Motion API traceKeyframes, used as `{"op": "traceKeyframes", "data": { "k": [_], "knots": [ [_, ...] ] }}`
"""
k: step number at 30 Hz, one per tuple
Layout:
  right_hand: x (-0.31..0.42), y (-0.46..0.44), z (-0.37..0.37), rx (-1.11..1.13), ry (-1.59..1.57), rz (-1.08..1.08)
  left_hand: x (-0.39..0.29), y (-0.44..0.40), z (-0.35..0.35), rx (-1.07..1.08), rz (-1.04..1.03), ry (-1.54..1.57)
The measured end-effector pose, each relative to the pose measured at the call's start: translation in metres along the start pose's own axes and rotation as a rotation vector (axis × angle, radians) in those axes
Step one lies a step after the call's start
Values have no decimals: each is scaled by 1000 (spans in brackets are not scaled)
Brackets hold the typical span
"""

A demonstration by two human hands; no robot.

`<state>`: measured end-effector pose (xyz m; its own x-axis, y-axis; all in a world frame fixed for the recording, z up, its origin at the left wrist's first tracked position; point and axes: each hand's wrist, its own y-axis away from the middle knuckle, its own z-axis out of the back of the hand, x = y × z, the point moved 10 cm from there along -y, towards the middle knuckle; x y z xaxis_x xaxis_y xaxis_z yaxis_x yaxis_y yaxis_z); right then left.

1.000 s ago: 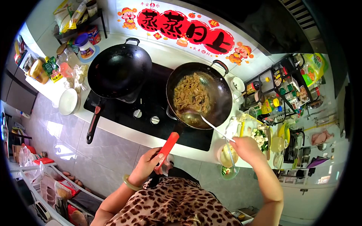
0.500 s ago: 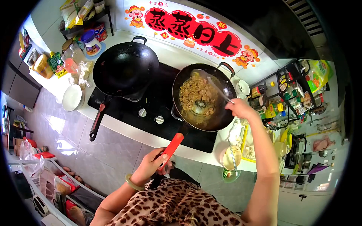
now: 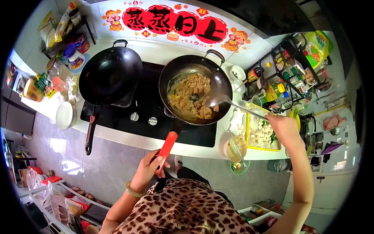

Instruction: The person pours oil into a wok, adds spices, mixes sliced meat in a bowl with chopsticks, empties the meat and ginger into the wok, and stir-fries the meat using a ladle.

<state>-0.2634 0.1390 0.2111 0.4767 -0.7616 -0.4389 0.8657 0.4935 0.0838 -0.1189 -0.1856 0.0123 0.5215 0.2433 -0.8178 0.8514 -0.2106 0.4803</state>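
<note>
My left hand (image 3: 150, 167) is wrapped round the red handle (image 3: 167, 150) of the right-hand wok (image 3: 171, 68). Browned sliced meat (image 3: 193, 93) with some sauce lies in that wok. In my right hand (image 3: 286, 130) is the long handle of a metal ladle (image 3: 219, 100). The ladle's bowl touches the right side of the meat, inside the wok. Right beside the wok, under my right forearm's side, sits a yellow-rimmed tray (image 3: 263, 148) of pale cut pieces and some greens.
A second black wok (image 3: 111, 76) stands on the left burner of the black hob (image 3: 187, 136). A white bowl (image 3: 66, 116) is at the counter's left. A tan bowl (image 3: 235, 150) with a utensil sits at the front right edge. A rack of bottles (image 3: 286, 74) stands at right.
The ladle has swung right and toward me across the wok, pushing the meat, with my right hand moving right. My left hand still holds the handle. The whole view has shifted.
</note>
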Motion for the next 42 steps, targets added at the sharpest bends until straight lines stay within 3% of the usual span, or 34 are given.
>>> {"op": "traceKeyframes", "data": {
  "k": [5,8,13,17,20,25,30,34,36,38,42],
  "knots": [
    [43,-10,-29,154,-32,79,1,-3,1,0,-13,13],
    [51,-55,-66,129,-41,18,1,-3,1,-7,-11,-6],
    [17,-122,-66,-3,-113,-182,2,-3,1,-4,-16,1],
    [6,-155,-91,82,-162,-213,4,-5,2,-21,-12,20],
    [1,-123,-142,283,-164,-229,6,-5,2,-11,-27,36],
    [38,-4,-119,487,-232,-252,1,-7,-1,19,-45,74],
    [52,21,-74,340,-610,-324,-1,-7,-1,25,-46,48],
    [48,13,-50,328,-662,-325,2,-7,0,20,-32,21],
    [52,7,-65,387,-600,-296,0,-5,-1,20,-34,20],
    [71,-7,-82,324,-470,-88,-1,-5,0,15,-39,20],
    [54,-57,-111,314,-396,-213,-1,-4,-1,11,-34,26]
  ]
}}
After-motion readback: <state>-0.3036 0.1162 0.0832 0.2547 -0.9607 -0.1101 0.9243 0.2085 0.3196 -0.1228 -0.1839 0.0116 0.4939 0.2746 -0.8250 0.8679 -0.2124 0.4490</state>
